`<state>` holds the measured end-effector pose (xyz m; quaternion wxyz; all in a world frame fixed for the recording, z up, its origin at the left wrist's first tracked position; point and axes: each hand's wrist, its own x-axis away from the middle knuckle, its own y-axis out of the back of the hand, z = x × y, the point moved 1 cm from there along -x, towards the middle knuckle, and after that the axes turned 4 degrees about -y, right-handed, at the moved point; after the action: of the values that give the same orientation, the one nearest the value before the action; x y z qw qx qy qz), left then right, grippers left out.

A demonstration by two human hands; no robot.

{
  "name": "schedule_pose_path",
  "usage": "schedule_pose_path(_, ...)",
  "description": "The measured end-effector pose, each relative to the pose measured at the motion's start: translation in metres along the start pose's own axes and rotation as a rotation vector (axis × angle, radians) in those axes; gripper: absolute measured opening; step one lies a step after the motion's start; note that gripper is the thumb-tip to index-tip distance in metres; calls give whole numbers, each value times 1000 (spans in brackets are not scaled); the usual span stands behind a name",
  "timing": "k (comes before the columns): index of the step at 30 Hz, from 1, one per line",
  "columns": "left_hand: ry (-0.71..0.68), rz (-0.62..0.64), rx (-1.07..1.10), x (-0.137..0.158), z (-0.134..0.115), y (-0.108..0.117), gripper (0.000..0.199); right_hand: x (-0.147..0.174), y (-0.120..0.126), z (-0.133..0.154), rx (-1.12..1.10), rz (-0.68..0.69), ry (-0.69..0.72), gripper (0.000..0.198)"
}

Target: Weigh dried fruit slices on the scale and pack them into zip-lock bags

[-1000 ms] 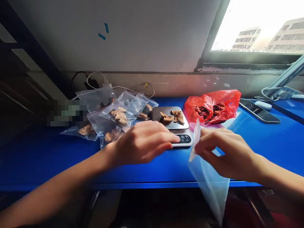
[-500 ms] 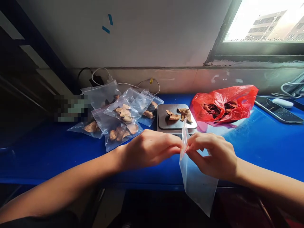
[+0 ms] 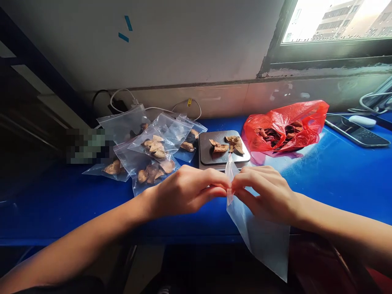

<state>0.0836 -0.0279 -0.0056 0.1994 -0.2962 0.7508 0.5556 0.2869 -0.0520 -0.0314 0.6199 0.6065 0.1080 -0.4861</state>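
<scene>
Between my two hands is a clear zip bag [image 3: 263,241], hanging down past the table's front edge with no contents showing. My left hand [image 3: 192,190] pinches the bag's top edge from the left. From the right, my right hand [image 3: 263,192] grips the same edge, its fingertips close against the left ones. Just beyond the bag stands a small kitchen scale [image 3: 205,155] with a dark metal top. Two dried brown slices rest on it, a left slice [image 3: 218,147] and a larger right slice [image 3: 235,145].
Several filled zip bags [image 3: 157,143] of dried slices overlap at the left. An open red plastic bag [image 3: 309,110] of dark dried pieces lies right of the scale. A phone [image 3: 361,130] and a white case [image 3: 362,121] are far right. Cables [image 3: 183,107] run along the wall.
The view has shifted slightly, moving the scene left. Both hands keep their pinch on the zip bag, whose lower part has swung a little to the right.
</scene>
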Motion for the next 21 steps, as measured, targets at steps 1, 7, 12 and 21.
schedule_pose_path(1,31,40,13,-1,0,2,8,-1,0,1,8,1,9,6)
schedule_pose_path(7,158,313,119,-5,0,9,7,1,-4,2,-72,72,58,4)
schedule_pose_path(12,115,271,118,-6,-2,8,12,2,-6,1,-77,25,22,8)
schedule_pose_path(21,8,361,-8,-8,-10,12,19,-1,-2,9,-120,174,26,11)
